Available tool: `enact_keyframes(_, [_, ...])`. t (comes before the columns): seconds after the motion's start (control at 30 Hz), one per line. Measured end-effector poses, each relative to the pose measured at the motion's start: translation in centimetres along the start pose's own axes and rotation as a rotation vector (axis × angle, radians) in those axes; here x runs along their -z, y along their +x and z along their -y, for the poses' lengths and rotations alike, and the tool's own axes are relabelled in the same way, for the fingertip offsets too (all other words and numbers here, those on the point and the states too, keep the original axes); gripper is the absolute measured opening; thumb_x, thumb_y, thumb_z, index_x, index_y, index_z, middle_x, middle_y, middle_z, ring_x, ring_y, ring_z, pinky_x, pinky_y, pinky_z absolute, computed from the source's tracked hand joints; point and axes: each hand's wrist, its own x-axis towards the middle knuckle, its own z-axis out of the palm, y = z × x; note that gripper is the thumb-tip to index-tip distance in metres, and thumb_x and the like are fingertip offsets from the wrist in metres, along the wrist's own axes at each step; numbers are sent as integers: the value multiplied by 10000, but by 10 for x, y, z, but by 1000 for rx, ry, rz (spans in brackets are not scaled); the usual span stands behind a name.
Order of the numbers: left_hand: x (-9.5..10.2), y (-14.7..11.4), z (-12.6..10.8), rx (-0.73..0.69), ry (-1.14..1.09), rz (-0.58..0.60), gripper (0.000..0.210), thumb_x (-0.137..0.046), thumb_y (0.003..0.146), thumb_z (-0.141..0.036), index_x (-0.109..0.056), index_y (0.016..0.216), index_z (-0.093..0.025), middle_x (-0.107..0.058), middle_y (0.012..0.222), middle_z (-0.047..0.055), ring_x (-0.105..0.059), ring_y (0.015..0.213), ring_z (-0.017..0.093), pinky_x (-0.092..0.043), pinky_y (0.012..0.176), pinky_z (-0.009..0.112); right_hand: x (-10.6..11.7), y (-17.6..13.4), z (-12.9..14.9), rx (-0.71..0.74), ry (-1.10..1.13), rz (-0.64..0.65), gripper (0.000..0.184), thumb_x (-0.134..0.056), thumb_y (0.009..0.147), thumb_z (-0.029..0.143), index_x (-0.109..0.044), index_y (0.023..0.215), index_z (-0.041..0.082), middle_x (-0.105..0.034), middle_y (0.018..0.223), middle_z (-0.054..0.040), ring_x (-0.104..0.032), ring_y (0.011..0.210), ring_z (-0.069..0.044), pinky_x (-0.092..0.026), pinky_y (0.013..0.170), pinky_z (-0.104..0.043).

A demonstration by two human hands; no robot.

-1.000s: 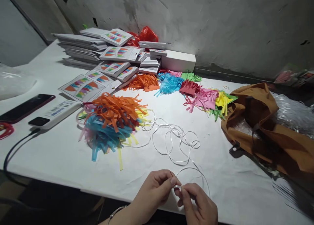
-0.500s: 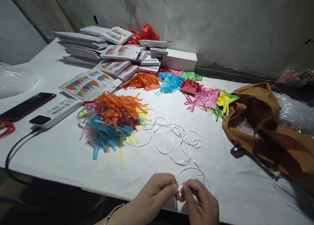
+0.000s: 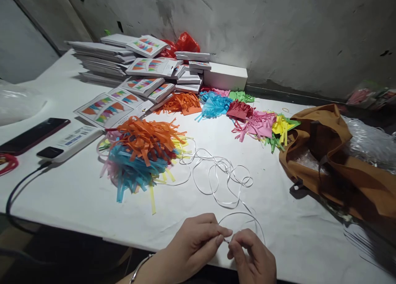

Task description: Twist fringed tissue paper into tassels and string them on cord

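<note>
At the table's front edge, my left hand (image 3: 201,242) pinches the white string (image 3: 223,164) between thumb and index finger. Close beside it, my right hand (image 3: 255,253) is closed too, its thumb and fingertip on the same short strand that spans the small gap. The fingers mostly hide the held part. From there the string runs up the table in loose loops to a pile of fringed paper, with an orange bunch (image 3: 148,139) on top of a blue bunch (image 3: 133,164); pink and yellow strips stick out around it.
Behind lie an orange fringe (image 3: 182,103), a blue fringe (image 3: 215,104) and a pink fringe (image 3: 260,123). Printed packets (image 3: 151,66) are stacked before the wall. A brown bag (image 3: 349,172) stands right; a power bank (image 3: 71,141) and a phone (image 3: 35,135) lie left.
My left index finger has stretched out over the strand toward my right hand. The white bit and the red thread seen earlier between the fingers no longer show.
</note>
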Motion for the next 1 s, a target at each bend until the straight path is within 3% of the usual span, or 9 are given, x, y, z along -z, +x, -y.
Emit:
enact_keyframes(0.17, [-7, 2, 1, 138, -84, -48, 332, -553, 987, -373, -804, 899, -176, -581, 615, 19, -542, 590, 129, -389, 576, 229, 1, 4, 1, 257, -47, -85, 166, -561, 999, 382, -617, 893, 268, -650, 700, 21, -602, 612, -125, -457, 605, -219])
enact_keyframes(0.23, [-9, 3, -2, 201, -88, -45, 380, -553, 981, -418, -801, 849, -161, -608, 626, 35, -561, 602, 139, -403, 590, 239, 2, 7, 3, 281, -39, -80, 124, -574, 992, 357, -634, 914, 281, -667, 724, 12, -616, 627, -135, -466, 606, -228])
enact_keyframes(0.5, [-11, 6, -3, 226, -142, -43, 337, -529, 982, -345, -788, 861, -166, -712, 710, 80, -650, 683, 173, -468, 671, 255, 0, 9, 12, -155, 239, -23, 217, -581, 980, 411, -650, 847, 254, -696, 794, 12, -666, 683, -123, -521, 679, -199])
enact_keyframes(0.63, [-14, 6, 3, 282, -280, -75, 308, -599, 948, -369, -782, 807, -165, -705, 680, 64, -650, 652, 167, -470, 658, 258, -6, 5, 12, -172, 279, -10, 225, -619, 952, 389, -632, 786, 237, -641, 696, 28, -614, 603, -105, -501, 608, -184])
enact_keyframes(0.77, [-17, 7, 4, 480, -582, -170, 260, -804, 776, -398, -727, 818, -154, -683, 677, 26, -625, 625, 151, -452, 619, 242, -10, 3, 11, -201, 282, -40, 246, -625, 943, 400, -613, 774, 221, -616, 672, 30, -607, 538, -99, -492, 540, -187])
enact_keyframes(0.87, [-16, 9, 1, 554, -781, -130, 330, -841, 731, -415, -649, 732, -147, -648, 651, 5, -604, 630, 136, -433, 618, 228, -10, 2, 10, -212, 296, -47, 269, -619, 944, 405, -594, 754, 216, -604, 676, 29, -603, 531, -97, -484, 527, -191])
enact_keyframes(1.0, [-15, 9, -3, 580, -790, -80, 372, -822, 744, -451, -610, 723, -146, -610, 634, 0, -517, 584, 103, -321, 507, 189, -7, 3, 8, -150, 261, -49, 253, -595, 958, 364, -578, 747, 226, -573, 659, 34, -563, 568, -103, -458, 574, -208])
